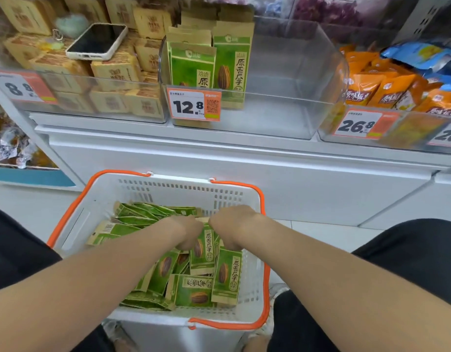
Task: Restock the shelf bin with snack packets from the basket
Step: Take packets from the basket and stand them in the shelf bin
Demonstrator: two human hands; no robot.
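A white basket [168, 189] with orange handles stands on the floor in front of me, holding several green sunflower-seed packets [193, 290]. Both my hands reach down into it. My left hand [186, 231] and my right hand [232, 224] sit side by side, fingers curled down around the top of one upright green packet [204, 252]. On the shelf above, a clear bin [282, 97] behind the 12.8 price tag [193, 104] holds a few of the same green packets [229, 62] standing at its left side; the right part of the bin is bare.
Left of the clear bin, a bin of tan boxes [117, 72] has a phone [97, 41] lying on top. Right of it sits a bin of orange packets [387, 90] with blue packets [422, 54] behind. A white cabinet front [244, 168] runs below the shelf.
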